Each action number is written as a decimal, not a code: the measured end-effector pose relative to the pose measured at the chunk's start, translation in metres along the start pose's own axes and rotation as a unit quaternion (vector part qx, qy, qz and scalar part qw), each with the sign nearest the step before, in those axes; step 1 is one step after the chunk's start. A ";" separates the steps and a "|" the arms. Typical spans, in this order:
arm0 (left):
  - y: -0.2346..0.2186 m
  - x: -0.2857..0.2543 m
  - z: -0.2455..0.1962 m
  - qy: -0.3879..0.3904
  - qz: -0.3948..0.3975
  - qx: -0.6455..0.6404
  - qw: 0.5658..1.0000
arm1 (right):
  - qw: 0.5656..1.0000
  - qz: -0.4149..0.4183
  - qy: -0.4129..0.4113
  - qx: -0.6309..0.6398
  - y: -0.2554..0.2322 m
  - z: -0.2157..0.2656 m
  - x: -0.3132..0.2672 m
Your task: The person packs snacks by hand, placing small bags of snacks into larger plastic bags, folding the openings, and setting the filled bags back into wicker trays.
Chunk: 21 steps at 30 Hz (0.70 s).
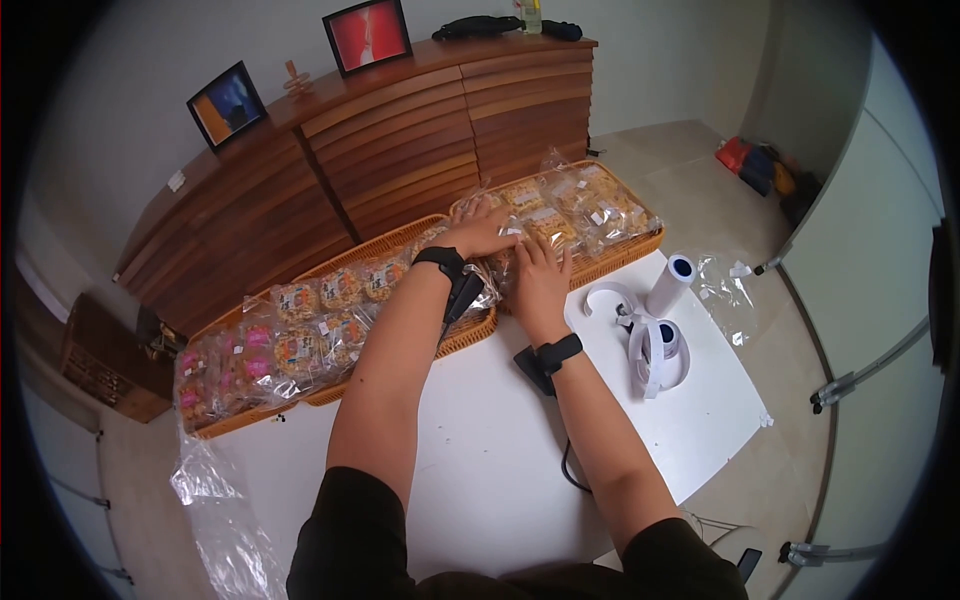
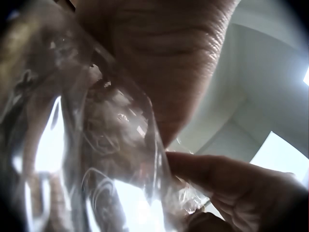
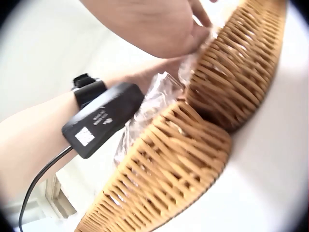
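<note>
My left hand (image 1: 480, 232) lies over clear-wrapped packets at the near left end of the right wicker basket (image 1: 600, 270), fingers extended. Beside it my right hand (image 1: 541, 290) reaches into the same end, its fingers spread on the wrapping; what lies under the fingertips is hidden. In the left wrist view, shiny clear plastic (image 2: 116, 130) fills the left side, and a finger of my right hand (image 2: 241, 186) meets its edge. The right wrist view has my right hand (image 3: 159, 24) above the basket wall (image 3: 234, 67), partly out of frame.
A long left basket (image 1: 465, 335) holds more wrapped packets. Label rolls (image 1: 668, 285) and a looped white strip (image 1: 650, 372) stand right of my right hand on the white table (image 1: 480, 440). A wooden cabinet (image 1: 400, 140) is behind. Loose plastic (image 1: 215, 480) hangs off the left side.
</note>
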<state>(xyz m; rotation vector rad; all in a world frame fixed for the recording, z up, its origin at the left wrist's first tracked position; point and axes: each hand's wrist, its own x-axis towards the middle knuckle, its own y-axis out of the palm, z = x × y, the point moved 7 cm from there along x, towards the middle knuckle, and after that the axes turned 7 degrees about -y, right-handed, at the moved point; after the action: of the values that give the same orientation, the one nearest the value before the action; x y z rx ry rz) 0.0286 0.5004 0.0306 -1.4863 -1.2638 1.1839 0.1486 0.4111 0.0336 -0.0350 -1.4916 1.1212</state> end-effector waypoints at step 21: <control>-0.002 -0.010 -0.007 -0.007 -0.002 -0.042 0.999 | 0.944 0.323 0.032 -0.066 0.061 -0.157 0.081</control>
<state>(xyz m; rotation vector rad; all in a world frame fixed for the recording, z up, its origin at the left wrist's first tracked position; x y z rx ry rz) 0.0345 0.4910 0.0354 -1.5380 -1.3405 1.1533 0.2135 0.5867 0.0276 -0.6905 -1.5343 1.5129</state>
